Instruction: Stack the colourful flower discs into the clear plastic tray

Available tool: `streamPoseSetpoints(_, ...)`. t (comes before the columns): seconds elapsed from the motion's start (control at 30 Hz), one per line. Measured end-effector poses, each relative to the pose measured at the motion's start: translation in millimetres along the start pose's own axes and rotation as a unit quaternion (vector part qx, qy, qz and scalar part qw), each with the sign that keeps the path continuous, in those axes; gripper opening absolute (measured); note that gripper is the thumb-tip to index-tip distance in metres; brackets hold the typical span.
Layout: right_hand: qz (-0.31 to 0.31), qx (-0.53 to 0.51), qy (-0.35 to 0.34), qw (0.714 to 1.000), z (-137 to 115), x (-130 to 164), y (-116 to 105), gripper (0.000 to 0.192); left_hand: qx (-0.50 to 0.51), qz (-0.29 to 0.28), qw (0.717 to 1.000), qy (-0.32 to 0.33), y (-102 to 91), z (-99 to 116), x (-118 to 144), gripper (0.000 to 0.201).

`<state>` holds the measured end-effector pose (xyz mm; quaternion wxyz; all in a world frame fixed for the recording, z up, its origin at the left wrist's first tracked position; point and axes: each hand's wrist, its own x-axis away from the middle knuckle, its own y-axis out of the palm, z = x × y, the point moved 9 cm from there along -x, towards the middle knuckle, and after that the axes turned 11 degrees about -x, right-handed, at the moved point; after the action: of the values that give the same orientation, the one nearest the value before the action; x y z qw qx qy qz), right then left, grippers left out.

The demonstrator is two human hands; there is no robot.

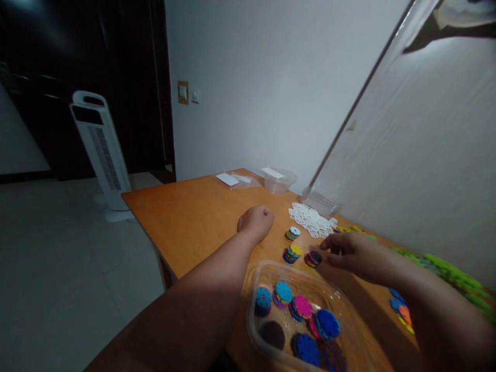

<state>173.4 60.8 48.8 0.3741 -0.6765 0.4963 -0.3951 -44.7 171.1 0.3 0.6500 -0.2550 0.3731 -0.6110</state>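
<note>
A: On the orange wooden table (194,217), left hand (256,221) rests as a closed fist, holding nothing visible

B: Right hand (354,254)?

A: Fingertips pinched on a small stack of dark and pink round plastic discs (313,257), standing on the tabletop just beyond the clear plastic tub (267,268) of discs. Two more short stacks (293,243) nearby, white lattice pieces (312,219) behind

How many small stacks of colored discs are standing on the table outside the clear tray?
3. One stack stands beside the white lattice pieces, one sits nearer the clear tray, and one is at the right hand fingertips. More may be hidden behind that arm.
</note>
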Motion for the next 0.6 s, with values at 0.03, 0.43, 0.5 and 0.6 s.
streamPoseSetpoints(0.03, -0.009, -0.002, 0.000, 1.000, 0, -1, 4, 0.028, -0.001, 0.000, 1.000, 0.000, -0.1, 0, 0, 0.020)
streamPoseSetpoints(0.43, -0.030, -0.045, -0.021, 0.998, -15, -6, 17, 0.021, -0.015, -0.001, 1.000, 0.000, -3.7, 2, 2, 0.022)
streamPoseSetpoints(0.5, -0.034, -0.047, -0.024, 0.998, -13, -6, 17, 0.019, -0.014, 0.000, 1.000, 0.002, -3.6, 2, 1, 0.022)
streamPoseSetpoints(0.6, -0.021, -0.052, -0.025, 0.998, -12, -3, 8, 0.022, -0.013, 0.006, 1.000, 0.007, -3.2, 2, 1, 0.022)
